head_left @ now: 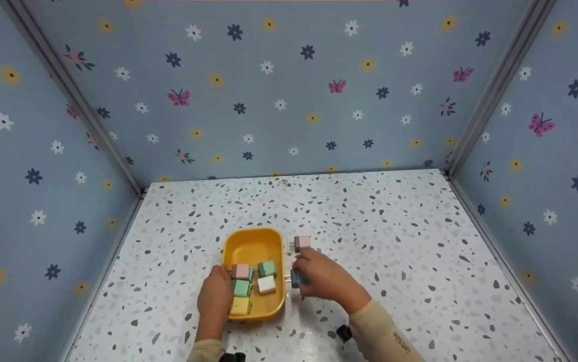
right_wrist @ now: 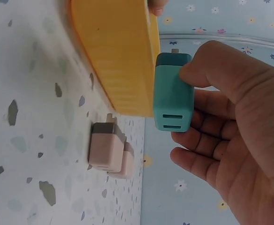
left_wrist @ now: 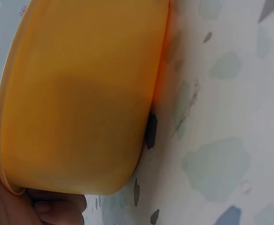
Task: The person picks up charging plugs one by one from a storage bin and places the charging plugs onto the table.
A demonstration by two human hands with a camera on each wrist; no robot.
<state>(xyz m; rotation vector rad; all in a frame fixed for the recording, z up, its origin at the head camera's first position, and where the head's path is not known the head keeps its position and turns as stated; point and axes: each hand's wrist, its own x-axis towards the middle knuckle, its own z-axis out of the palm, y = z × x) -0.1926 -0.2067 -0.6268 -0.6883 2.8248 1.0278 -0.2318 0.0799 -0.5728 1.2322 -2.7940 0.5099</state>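
Observation:
A yellow plastic bin (head_left: 254,239) stands on the speckled table, holding several charger plugs: a pink one (head_left: 241,271), green ones (head_left: 266,268), a white one (head_left: 267,285) and a yellow one (head_left: 241,305). My left hand (head_left: 215,291) grips the bin's left rim; its fingers curl beneath the edge in the left wrist view. Just off the bin's right side, my right hand (head_left: 326,276) pinches a teal charger plug (right_wrist: 173,93) between thumb and fingers, prongs toward the bin. Two pink charger plugs (right_wrist: 106,147) lie on the table beside that hand; the head view shows one (head_left: 302,243).
Blue flowered panels (head_left: 279,90) enclose the white speckled table (head_left: 369,216) at the back and both sides. A small dark object (head_left: 344,333) shows beside the right sleeve, and another (head_left: 232,357) near the left cuff.

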